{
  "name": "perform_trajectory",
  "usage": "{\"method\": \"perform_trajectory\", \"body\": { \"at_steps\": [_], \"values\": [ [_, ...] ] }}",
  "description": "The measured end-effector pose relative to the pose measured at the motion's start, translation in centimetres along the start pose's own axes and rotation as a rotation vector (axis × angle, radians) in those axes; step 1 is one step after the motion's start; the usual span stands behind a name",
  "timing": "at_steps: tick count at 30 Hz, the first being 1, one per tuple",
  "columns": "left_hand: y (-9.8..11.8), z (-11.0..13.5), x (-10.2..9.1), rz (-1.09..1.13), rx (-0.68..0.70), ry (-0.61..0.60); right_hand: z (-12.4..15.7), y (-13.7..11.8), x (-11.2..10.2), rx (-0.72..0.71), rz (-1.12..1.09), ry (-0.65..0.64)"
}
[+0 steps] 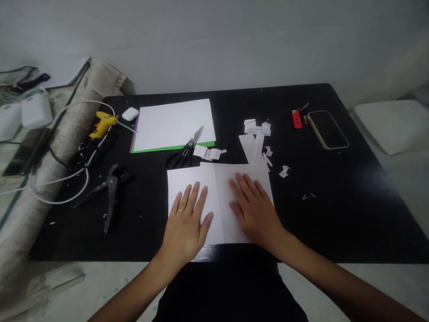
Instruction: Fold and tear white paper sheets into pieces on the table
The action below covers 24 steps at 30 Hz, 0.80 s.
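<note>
Both hands found laid palm-down on a white creased sheet at the near edge of the bench, in front of the person. Left hand: on the left panel, grip wide, fingers spread, a ring on one finger, holding nothing. Right hand: on the right panel, grip likewise wide — fingers extended, nothing held. The crease runs between the two hands.

Just beyond the sheet's left panel lie black-handled scissors, partly over a paper stack with a white top sheet and a green edge showing. Cut paper scraps lie beyond the right panel. Left side of bench: a yellow glue gun and a dark hand tool, handles apart. Right side: a red lighter near a phone — screen dark.
</note>
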<state>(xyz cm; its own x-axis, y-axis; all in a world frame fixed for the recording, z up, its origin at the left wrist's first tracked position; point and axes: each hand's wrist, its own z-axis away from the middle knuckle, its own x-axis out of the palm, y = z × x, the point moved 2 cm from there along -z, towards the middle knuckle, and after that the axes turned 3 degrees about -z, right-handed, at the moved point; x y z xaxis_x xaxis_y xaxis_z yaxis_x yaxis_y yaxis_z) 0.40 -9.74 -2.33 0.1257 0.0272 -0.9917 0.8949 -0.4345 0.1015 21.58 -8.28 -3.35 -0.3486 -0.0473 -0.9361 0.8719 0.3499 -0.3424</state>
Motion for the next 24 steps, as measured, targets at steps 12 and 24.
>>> {"method": "perform_trajectory", "body": {
  "at_steps": [12, 24],
  "values": [
    [-0.1, 0.2, 0.0, 0.012, -0.018, 0.006, 0.0, 0.0, 0.0, 0.011, -0.011, -0.018],
    [0.9, 1.5, -1.8, 0.141, 0.046, 0.057, 1.1, -1.6, -2.1, -0.183, -0.108, 0.173]
  ]
}}
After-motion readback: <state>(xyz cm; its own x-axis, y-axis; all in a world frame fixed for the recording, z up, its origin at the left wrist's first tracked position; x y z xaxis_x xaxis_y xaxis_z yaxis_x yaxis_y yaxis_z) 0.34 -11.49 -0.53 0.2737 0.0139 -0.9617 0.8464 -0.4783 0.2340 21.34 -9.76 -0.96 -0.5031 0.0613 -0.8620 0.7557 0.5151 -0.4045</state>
